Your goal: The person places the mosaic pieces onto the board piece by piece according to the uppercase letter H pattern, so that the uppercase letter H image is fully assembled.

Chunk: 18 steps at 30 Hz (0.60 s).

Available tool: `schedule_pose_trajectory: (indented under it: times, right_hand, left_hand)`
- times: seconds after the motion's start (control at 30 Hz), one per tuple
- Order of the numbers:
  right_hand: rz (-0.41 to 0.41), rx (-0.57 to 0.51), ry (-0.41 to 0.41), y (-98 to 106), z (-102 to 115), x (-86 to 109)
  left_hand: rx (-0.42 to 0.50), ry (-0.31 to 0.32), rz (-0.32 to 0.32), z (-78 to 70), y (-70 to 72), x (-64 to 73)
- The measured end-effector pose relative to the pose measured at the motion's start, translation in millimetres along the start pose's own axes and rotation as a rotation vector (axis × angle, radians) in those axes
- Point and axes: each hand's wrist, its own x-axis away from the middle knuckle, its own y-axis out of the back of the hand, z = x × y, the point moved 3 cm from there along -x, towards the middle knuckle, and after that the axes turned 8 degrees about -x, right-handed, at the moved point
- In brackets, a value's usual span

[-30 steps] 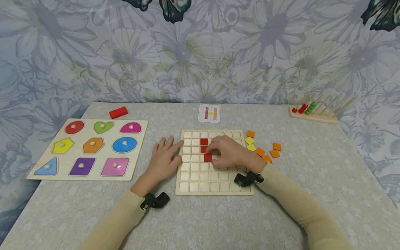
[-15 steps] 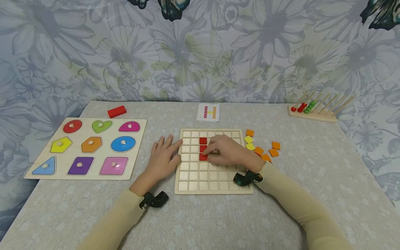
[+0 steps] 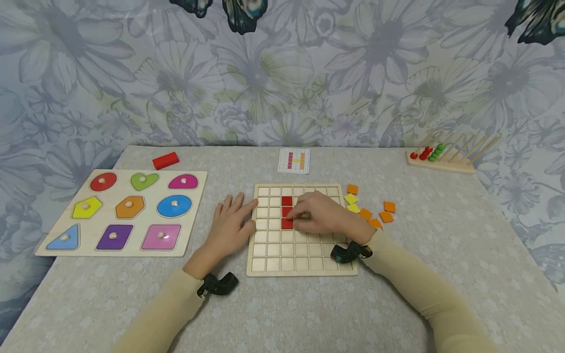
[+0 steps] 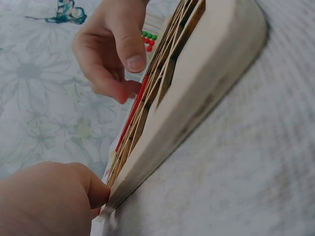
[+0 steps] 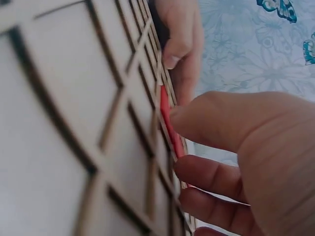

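Note:
A wooden grid board (image 3: 302,272) lies in the middle of the table. Three red square tiles (image 3: 287,201) form a column in its upper part, lying in grid cells. Over the board, my right hand (image 3: 320,213) has its thumb and index finger spread apart, with a fingertip touching the lowest red tile; the right wrist view shows the red tiles (image 5: 170,125) low in the grid beside the thumb. My left hand (image 3: 229,225) lies flat at the board's left edge, fingers spread, index finger and thumb touching the rim.
Yellow tiles (image 3: 350,199) and several orange tiles (image 3: 386,216) lie right of the board. A pattern card (image 3: 294,161) is behind it. A shape puzzle (image 3: 150,189) and a red block (image 3: 166,161) sit left; a pegged bead counter (image 3: 441,164) stands back right.
The lowest red tile was askew beside the column; it has slid left into line and sits in its cell. The right fingers shifted slightly with it. The left hand stayed put.

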Motion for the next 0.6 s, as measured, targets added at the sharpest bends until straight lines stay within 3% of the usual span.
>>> schedule_pose_trajectory:
  times: [0.17, 0.33, 0.6]
  right_hand:
    - [-0.024, -0.032, -0.08, 15.9, -4.2, 14.7]
    - [-0.078, -0.048, -0.201, 40.8, -13.8, 46.6]
    - [-0.145, 0.056, -0.308, 62.0, -28.0, 96.7]
  left_hand:
    - [0.001, 0.008, 0.01, -1.2, -2.0, 0.9]
    - [0.01, 0.017, 0.017, -2.3, -1.8, 0.2]
    - [-0.002, 0.019, 0.021, -2.1, 0.0, -0.8]
